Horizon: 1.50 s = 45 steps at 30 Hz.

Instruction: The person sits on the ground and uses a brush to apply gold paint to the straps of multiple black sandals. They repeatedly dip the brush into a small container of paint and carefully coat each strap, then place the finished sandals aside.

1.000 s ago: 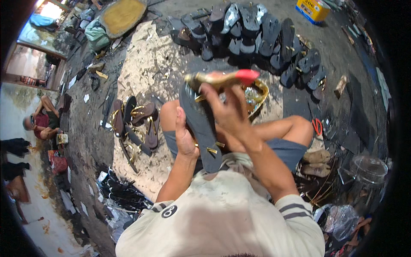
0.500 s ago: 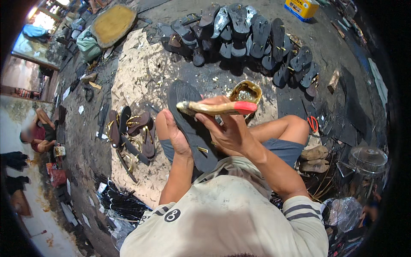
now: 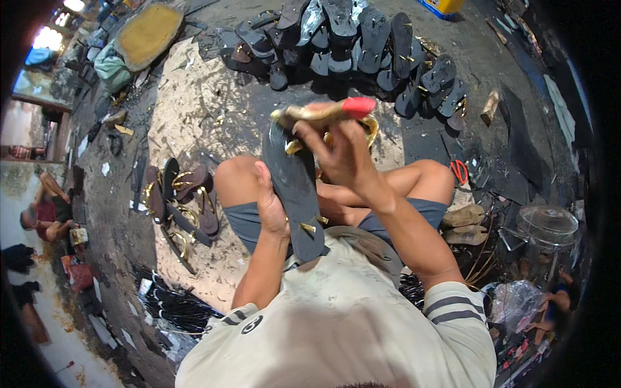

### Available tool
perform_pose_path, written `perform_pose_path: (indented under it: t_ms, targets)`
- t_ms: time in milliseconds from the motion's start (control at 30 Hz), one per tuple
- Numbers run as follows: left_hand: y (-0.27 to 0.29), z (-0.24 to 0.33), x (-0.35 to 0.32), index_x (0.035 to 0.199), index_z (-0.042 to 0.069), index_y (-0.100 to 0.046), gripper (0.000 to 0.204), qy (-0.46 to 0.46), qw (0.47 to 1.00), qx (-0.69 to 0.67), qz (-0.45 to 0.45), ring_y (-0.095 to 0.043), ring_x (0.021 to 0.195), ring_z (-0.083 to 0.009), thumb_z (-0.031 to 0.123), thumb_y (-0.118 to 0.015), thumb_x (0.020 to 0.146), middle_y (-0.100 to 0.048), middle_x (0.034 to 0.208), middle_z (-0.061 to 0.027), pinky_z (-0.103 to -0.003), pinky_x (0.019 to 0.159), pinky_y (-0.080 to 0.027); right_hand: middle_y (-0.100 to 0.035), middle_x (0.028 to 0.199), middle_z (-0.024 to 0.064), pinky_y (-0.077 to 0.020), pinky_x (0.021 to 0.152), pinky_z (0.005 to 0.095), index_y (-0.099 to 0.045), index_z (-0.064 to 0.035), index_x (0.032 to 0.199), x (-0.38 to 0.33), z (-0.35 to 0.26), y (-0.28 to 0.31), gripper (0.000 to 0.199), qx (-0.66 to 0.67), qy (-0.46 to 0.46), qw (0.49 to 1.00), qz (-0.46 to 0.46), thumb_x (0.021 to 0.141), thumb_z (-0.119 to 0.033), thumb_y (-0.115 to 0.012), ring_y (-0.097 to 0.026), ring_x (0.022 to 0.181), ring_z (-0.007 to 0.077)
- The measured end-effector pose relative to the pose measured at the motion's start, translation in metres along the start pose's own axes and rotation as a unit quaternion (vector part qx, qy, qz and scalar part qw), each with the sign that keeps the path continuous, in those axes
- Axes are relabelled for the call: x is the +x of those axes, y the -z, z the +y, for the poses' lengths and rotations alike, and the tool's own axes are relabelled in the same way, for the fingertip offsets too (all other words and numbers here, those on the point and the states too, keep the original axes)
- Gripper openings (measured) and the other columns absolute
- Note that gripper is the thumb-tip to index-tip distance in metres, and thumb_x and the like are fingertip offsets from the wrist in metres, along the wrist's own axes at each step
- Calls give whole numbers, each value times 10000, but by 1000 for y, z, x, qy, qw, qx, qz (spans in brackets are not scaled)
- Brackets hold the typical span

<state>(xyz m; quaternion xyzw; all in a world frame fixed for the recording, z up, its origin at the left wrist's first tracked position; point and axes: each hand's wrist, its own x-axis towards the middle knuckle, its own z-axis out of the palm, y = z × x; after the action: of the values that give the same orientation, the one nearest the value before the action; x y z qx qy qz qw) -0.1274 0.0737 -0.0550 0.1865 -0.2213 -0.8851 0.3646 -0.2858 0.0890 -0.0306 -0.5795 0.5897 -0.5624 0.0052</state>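
Observation:
A dark sandal sole (image 3: 291, 187) lies tilted lengthwise in front of my chest, its top part shiny and wet-looking. My left hand (image 3: 272, 210) grips its left edge, thumb up along the side. Two gold strap ends (image 3: 308, 227) stick out near the heel end. In my right hand (image 3: 343, 149) is a glue brush (image 3: 317, 111) with a red-tipped wooden handle, held by closed fingers across the sole's upper end. The brush's bristle end is over the top left of the sole. Behind my right hand, a glue tub (image 3: 371, 131) is mostly hidden; only its yellowish rim shows.
Many dark sandals (image 3: 372, 42) stand in an arc at the far side. More sandals with gold straps (image 3: 184, 194) lie at the left on a cardboard sheet (image 3: 174, 116). Orange-handled scissors (image 3: 458, 171) and a fan (image 3: 546, 226) are on the right. Another person (image 3: 48, 213) sits far left.
My right hand has lifted the brush up toward the sole's far end. The sole has turned more upright in my left hand. The whole view has shifted slightly.

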Motion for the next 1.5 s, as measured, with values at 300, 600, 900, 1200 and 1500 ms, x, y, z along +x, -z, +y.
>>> perform_pose_path:
  t_ms: [300, 600, 900, 1200, 1500]
  targets:
    - [45, -12, -66, 1523, 103, -249, 895, 87, 981, -175, -19, -297, 1413, -410, 720, -418, 896, -279, 1542, -195, -554, 1098, -378, -691, 985, 193, -510, 827, 440, -707, -81, 1023, -64, 174, 37, 266, -242, -280, 887, -276, 818, -249, -728, -659, 939, 371]
    - [45, -13, -85, 1375, 49, -433, 792, 121, 983, -47, 129, -632, 882, -232, 689, -453, 909, -594, 1191, -172, -289, 690, -569, -690, 917, 160, -498, 737, 438, -713, -67, 962, -49, 156, 78, 276, 69, -258, 963, 19, 826, -305, -745, -650, 838, 314]
    - [18, 11, 45, 1222, 33, -535, 646, 26, 998, -56, 30, -666, 707, -195, 610, -504, 933, -655, 955, -111, -280, 570, -578, -705, 940, 48, -490, 775, 316, -690, -12, 997, -30, 89, 141, 322, 21, -328, 930, 163, 920, -325, -682, -616, 860, 140]
    - [-39, -7, 65, 1298, 51, -526, 575, -85, 989, -80, 86, -678, 899, -238, 530, -418, 1000, -686, 1040, -93, -378, 825, -573, -631, 1115, 136, -475, 911, 389, -654, -15, 1128, -30, -9, 9, 307, 47, -135, 989, 40, 840, -111, -700, -608, 1032, 276]
    - [2, 1, 70, 1231, 19, -579, 581, 74, 969, -201, -125, -690, 880, -273, 532, -472, 980, -673, 1070, -184, -387, 797, -591, -653, 984, 119, -486, 792, 406, -635, -58, 1114, -5, -3, 23, 359, 54, 72, 993, -79, 778, -49, -761, -624, 885, 307]
